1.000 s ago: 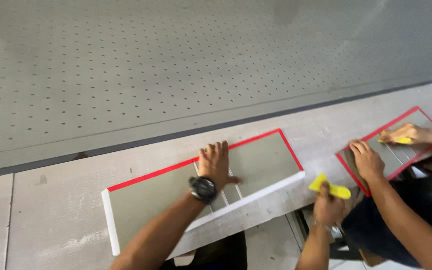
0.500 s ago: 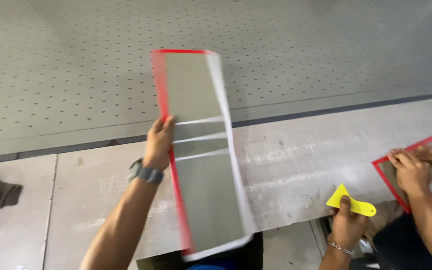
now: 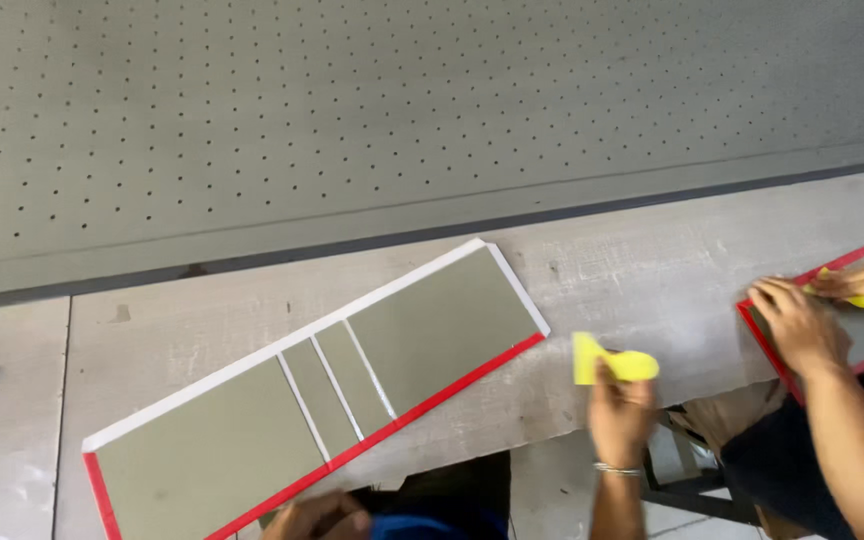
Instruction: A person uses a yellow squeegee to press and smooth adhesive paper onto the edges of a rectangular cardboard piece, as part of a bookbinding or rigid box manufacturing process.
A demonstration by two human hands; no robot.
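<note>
Your right hand (image 3: 620, 412) gripping a yellow scraper (image 3: 612, 362), grey panel (image 3: 322, 390) just left of it, your left hand (image 3: 317, 518) at its near edge, grip unclear.

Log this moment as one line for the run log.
left hand: by grey panel's red edge | right hand: holds yellow scraper | panel: flat on bench

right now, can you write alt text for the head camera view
A long grey panel with red and white edges lies slanted on a pale workbench. The right hand holds a yellow scraper; the left hand rests below the panel.
</note>
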